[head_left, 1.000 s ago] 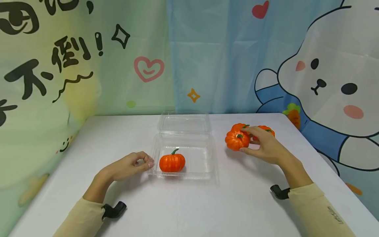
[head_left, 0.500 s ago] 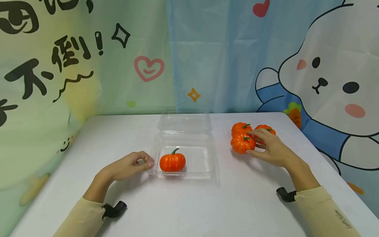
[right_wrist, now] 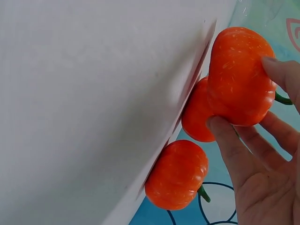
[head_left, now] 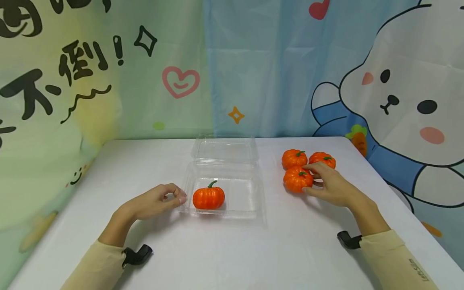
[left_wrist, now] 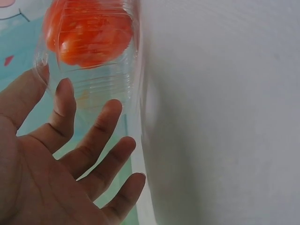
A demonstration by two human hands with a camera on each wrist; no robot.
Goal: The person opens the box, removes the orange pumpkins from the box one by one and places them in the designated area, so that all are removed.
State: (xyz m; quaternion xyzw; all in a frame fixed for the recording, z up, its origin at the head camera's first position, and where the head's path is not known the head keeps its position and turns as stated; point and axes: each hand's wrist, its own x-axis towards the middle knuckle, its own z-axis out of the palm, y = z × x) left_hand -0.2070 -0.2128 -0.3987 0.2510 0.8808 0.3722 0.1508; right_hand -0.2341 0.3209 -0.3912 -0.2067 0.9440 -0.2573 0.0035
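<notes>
In the head view my right hand (head_left: 331, 185) holds a small orange toy pumpkin (head_left: 298, 179) by its side. The right wrist view shows that pumpkin (right_wrist: 241, 77) between the thumb and fingers, its green stem toward the palm. Two more pumpkins, one (head_left: 294, 159) behind it and another (head_left: 322, 159) near the knuckles, stand on the table. My left hand (head_left: 157, 200) pinches the left rim of a clear plastic container (head_left: 241, 213), with thumb and index finger at its corner in the left wrist view. Inside the container sits a pumpkin (head_left: 208, 197) with an upright stem.
The container's hinged lid (head_left: 224, 150) lies folded back toward the far edge of the white table (head_left: 232, 253). Behind the table hangs a printed curtain (head_left: 250, 72) with a cartoon bear and lettering.
My right hand has shifted right and slightly toward me with its pumpkin, which now overlaps the rear pumpkin less. My left hand has stayed at the container's rim.
</notes>
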